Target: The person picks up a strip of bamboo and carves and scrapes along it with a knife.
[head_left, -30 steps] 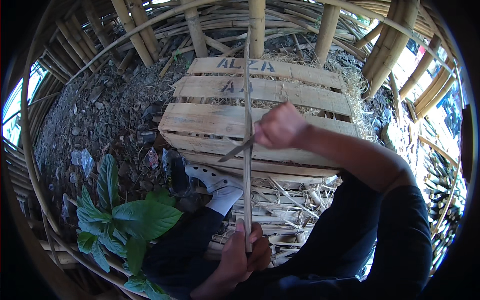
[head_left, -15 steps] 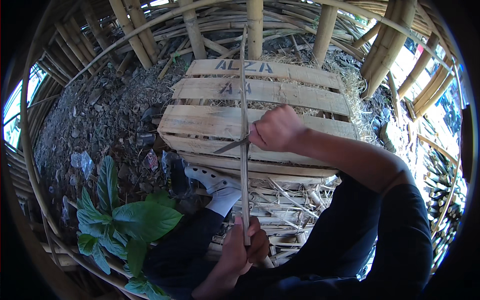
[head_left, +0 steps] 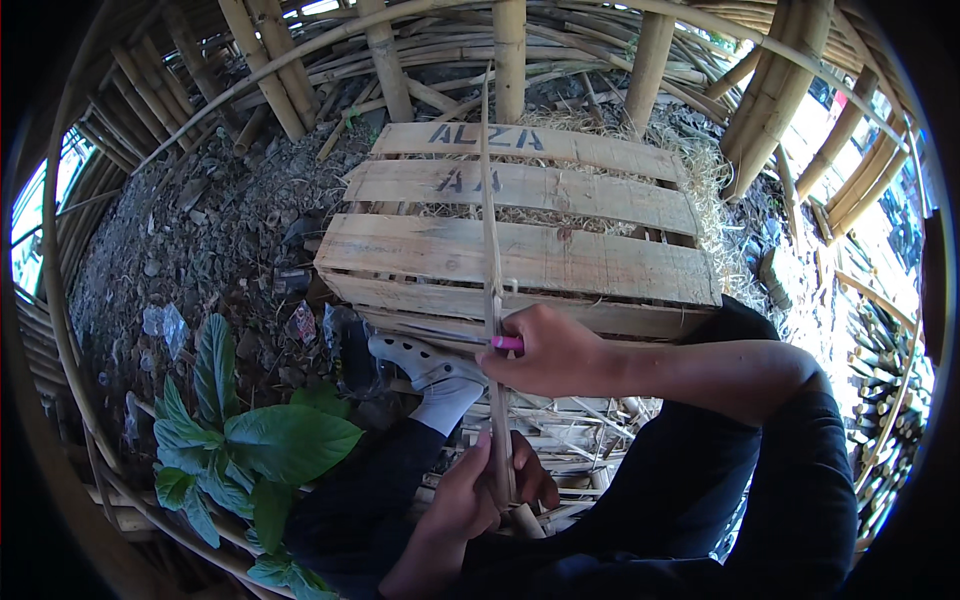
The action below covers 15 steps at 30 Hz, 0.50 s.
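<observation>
A long, thin bamboo strip [head_left: 489, 200] runs upright through the middle of the view. My left hand [head_left: 462, 495] is closed round its lower end, close to my lap. My right hand [head_left: 550, 352] is wrapped round the pink handle of a knife [head_left: 508, 343], against the strip about halfway down. The blade crosses the strip toward the left and is blurred, so its edge cannot be made out. The strip's far end passes over a slatted wooden crate [head_left: 420, 245]. Beside my left hand the cut end of a bamboo piece [head_left: 526, 520] shows.
A leafy green plant [head_left: 290, 440] grows at the lower left. My light clog [head_left: 425, 365] rests before the crate. Bamboo posts [head_left: 510, 60] stand behind it. Cut bamboo poles [head_left: 885, 400] are stacked at the right. Scraps of clear plastic [head_left: 165, 325] lie on stony ground at the left.
My right hand and the knife have moved down the strip toward me, and the pink handle now shows. The strip has shifted slightly, its far tip a little lower; my left hand still grips its base.
</observation>
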Available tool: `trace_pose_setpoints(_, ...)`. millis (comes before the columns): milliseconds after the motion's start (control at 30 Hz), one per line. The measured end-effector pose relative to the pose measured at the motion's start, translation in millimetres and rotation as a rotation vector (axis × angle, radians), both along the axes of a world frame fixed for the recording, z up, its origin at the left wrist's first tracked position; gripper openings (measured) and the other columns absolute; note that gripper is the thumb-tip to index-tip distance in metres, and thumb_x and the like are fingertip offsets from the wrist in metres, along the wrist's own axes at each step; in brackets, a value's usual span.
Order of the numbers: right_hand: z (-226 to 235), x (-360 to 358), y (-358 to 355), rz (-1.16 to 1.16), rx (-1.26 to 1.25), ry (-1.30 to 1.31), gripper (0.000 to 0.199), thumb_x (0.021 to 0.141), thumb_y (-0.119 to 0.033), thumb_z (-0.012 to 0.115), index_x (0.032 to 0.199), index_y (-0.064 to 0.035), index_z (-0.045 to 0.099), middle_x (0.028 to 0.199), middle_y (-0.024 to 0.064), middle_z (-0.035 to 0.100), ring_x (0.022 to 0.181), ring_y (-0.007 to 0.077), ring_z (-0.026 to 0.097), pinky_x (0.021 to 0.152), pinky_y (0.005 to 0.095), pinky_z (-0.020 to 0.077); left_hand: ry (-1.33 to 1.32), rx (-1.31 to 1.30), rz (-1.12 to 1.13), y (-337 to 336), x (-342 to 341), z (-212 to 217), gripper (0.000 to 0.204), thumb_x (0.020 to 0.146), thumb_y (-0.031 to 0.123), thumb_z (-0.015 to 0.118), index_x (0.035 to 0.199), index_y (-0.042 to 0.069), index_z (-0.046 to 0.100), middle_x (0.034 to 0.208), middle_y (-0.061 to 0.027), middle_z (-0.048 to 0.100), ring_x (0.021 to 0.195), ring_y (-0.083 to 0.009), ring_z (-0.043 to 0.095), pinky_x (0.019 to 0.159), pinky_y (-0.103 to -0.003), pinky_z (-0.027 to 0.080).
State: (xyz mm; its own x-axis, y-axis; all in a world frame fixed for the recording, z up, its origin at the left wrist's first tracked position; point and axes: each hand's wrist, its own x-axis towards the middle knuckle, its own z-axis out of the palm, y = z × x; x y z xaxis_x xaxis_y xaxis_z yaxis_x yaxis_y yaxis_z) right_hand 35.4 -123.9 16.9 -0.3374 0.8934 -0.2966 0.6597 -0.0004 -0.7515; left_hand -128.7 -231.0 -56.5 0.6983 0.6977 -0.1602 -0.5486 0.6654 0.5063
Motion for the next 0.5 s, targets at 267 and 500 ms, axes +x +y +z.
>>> trace_pose_setpoints(267, -3, 8, -14, 0.366, 0.058, -0.045, 0.036, 0.092, -0.03, 0.056, 0.082, 0.004, 0.063, 0.065, 0.0187, 0.062, 0.06, 0.0314, 0.064, 0.06, 0.0406, 0.0508, -0.177, -0.238, 0.089, 10, -22, -8, 0.036, 0.104, 0.038, 0.034, 0.108, 0.005, 0.046, 0.074, -0.0024, 0.043, 0.057, -0.0115, 0.044, 0.04, -0.02, 0.038)
trace_pose_setpoints(500, -24, 41, 17, 0.5, 0.54, -0.133, 0.032, 0.092, -0.027, 0.056, 0.079, 0.0009, 0.064, 0.066, 0.0181, 0.061, 0.068, 0.0371, 0.064, 0.068, 0.0464, 0.0513, 0.01, -0.284, 0.072, 9, -17, 11, 0.042, 0.104, 0.038, 0.033, 0.118, 0.003, 0.051, 0.066, 0.0029, 0.034, 0.054, -0.0064, 0.034, 0.036, -0.017, 0.028)
